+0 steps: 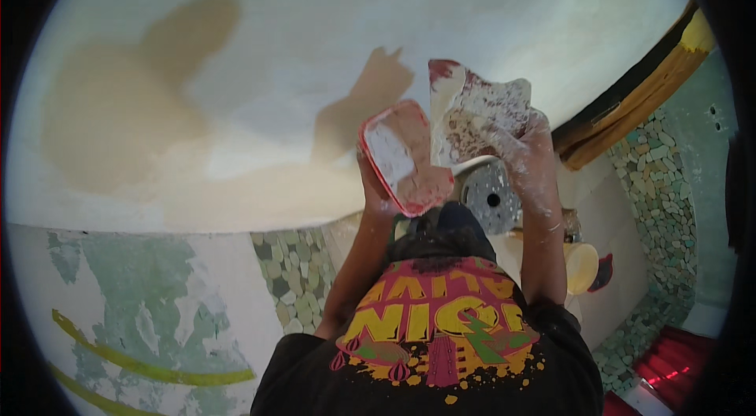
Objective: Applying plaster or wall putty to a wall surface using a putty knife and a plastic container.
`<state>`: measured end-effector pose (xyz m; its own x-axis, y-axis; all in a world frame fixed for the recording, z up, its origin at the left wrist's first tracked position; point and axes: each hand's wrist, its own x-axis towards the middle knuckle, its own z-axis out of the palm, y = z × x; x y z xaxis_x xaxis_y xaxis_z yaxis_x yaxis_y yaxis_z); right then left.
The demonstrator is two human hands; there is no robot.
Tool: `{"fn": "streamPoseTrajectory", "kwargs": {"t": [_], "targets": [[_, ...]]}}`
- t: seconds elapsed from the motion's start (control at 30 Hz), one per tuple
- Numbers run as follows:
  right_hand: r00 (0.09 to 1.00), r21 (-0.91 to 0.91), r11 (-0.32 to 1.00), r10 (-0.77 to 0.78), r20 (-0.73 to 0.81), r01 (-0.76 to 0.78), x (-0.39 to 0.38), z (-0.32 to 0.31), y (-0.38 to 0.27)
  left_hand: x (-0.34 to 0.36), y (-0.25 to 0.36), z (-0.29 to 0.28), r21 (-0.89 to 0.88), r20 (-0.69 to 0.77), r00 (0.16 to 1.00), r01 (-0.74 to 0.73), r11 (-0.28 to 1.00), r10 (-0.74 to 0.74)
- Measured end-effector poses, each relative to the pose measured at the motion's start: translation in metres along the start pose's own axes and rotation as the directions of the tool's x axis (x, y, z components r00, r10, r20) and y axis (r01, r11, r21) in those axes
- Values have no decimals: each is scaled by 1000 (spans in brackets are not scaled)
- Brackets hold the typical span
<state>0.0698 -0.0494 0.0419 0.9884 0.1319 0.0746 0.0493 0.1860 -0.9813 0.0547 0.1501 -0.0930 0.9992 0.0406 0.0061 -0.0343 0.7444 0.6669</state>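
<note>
My left hand [375, 186] is closed around the side of a red rectangular tub [431, 191]. The tub is tilted so its inside shows, with white putty [389, 153] along one side and a thin smeared coat elsewhere. Just right of it, my right hand [529, 155] grips a broad flat putty spreader [480, 109]. Whitish paste covers most of the blade, and some red shows at its upper left corner. White residue coats my right fingers and wrist. The spreader's lower left corner is close to the tub's rim; I cannot tell whether they touch.
A pale smooth wall [276, 62] rises ahead, with shadows on it. Below my hands is a grey speckled round top [490, 197] with a hole. A cream bucket [581, 268] stands lower right. A brown and black curved strip [630, 93] edges the wall; pebble mosaic [657, 195] lies beyond.
</note>
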Motion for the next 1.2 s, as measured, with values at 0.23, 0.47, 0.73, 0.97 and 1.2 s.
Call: {"fn": "streamPoseTrajectory", "kwargs": {"t": [0.23,0.47,0.73,0.97,1.2], "targets": [[945,-648,695,-297,135,311,-39,-6,59,1,9,13,-47,64,997,38,998,-35],[976,-549,810,-124,181,205,-36,26,31,-4,-2,-5,21,90,994,66,998,-67],[975,-564,796,-189,117,222,-26,47,50,4,-7,-7,-33,94,995,35,999,-31],[979,-679,705,-134,155,204,-19,51,67,4,-4,1,176,95,995,-28,984,12],[982,-515,840,-187,19,170,-18,47,69,10,-3,-11,194,181,981,39,980,-74]]}}
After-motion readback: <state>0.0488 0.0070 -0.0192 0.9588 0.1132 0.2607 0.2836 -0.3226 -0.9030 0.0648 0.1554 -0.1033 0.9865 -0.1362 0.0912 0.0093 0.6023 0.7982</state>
